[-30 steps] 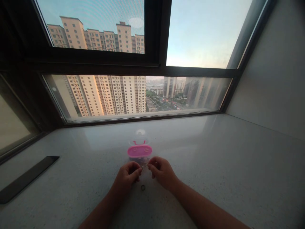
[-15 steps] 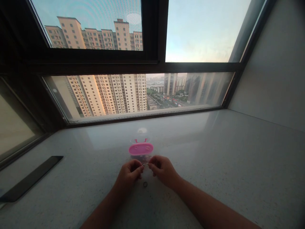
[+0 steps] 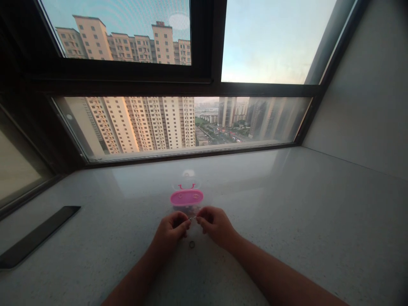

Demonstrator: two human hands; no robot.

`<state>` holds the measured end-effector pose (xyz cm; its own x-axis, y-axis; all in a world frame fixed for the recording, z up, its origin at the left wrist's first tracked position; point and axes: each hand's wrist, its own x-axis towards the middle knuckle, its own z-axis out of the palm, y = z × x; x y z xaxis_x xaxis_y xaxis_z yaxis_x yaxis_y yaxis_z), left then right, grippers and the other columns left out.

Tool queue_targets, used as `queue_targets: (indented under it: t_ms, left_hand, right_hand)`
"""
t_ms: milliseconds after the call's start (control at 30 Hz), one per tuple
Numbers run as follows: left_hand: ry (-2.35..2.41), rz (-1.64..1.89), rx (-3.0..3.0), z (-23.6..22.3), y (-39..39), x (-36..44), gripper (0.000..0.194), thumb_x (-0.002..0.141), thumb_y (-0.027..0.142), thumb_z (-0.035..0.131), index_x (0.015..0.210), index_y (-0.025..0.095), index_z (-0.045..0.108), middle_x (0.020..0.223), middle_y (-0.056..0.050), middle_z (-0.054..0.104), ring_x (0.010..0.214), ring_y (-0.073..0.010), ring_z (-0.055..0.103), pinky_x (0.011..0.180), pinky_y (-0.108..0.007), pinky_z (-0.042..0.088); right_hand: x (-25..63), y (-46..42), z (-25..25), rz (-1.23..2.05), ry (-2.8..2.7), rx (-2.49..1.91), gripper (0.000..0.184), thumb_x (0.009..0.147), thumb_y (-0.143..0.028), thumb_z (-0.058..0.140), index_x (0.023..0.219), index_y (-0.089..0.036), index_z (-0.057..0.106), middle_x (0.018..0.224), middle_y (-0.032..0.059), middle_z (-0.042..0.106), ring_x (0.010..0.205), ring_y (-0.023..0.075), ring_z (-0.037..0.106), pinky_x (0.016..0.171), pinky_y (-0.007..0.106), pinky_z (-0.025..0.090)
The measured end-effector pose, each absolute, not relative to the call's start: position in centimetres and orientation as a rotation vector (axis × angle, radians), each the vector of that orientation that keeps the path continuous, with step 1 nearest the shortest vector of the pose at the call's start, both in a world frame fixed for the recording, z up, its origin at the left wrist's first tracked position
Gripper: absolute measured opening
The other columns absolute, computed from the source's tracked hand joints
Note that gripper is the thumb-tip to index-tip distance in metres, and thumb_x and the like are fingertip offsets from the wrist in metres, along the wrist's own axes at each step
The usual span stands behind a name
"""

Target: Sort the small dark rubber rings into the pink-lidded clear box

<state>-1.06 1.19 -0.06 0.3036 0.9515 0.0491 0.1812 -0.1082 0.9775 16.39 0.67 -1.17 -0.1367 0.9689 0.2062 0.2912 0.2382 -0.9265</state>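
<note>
My left hand (image 3: 174, 225) and my right hand (image 3: 215, 223) meet near the middle of the white speckled sill, both closed in a pinch. Between their fingertips shows a tiny pale, shiny piece (image 3: 193, 218), perhaps a small ring or link; it is too small to name. A small round ring (image 3: 191, 245) lies on the sill just below the hands. Right behind the fingers stands a pink oval case (image 3: 186, 197) with a clear raised lid and a pink handle. A couple of ring-like shapes show in the pink part. My fingers partly hide the case's lower front.
A long dark flat object (image 3: 40, 238) lies on the sill (image 3: 287, 221) at the left. Dark window frames (image 3: 159, 88) run along the back, with tall buildings outside. A pale wall (image 3: 360, 114) closes off the right side.
The whole view has shifted slightly, so things sit a little further left and up. Both hands keep the same pinch on the small piece.
</note>
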Motion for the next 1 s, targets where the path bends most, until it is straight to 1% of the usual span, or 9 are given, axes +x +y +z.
queue_targets:
  t_ms: [433, 733, 1000]
  left_hand:
    - [1.087, 0.932, 1.54, -0.21, 1.33, -1.06, 0.022, 0.072, 0.034, 0.058, 0.072, 0.013, 0.055, 0.063, 0.0, 0.054, 0.054, -0.011, 0.049, 0.054, -0.022, 0.038]
    - [1.072, 0.935, 1.539, -0.49, 1.36, -1.04, 0.022, 0.073, 0.035, 0.058, 0.072, 0.013, 0.054, 0.062, 0.0, 0.053, 0.054, -0.0107, 0.048, 0.054, -0.021, 0.038]
    - [1.075, 0.942, 1.545, -0.5, 1.38, -1.07, 0.022, 0.073, 0.034, 0.058, 0.073, 0.013, 0.055, 0.062, 0.0, 0.053, 0.053, -0.0105, 0.048, 0.053, -0.021, 0.037]
  right_hand:
    - [16.42, 0.7, -1.26, 0.923, -1.629, -1.186, 0.016, 0.076, -0.028, 0.054, 0.077, -0.013, 0.061, 0.057, 0.0006, 0.056, 0.047, 0.0096, 0.054, 0.044, 0.018, 0.04]
    - [16.44, 0.55, -1.1, 0.925, -1.64, -1.194, 0.016, 0.075, -0.028, 0.054, 0.076, -0.013, 0.06, 0.056, 0.0006, 0.056, 0.047, 0.0096, 0.054, 0.044, 0.018, 0.039]
    - [16.45, 0.52, -0.92, 0.938, -1.635, -1.194, 0.017, 0.075, -0.029, 0.055, 0.075, -0.013, 0.06, 0.055, 0.0001, 0.055, 0.046, 0.0095, 0.054, 0.044, 0.017, 0.039]
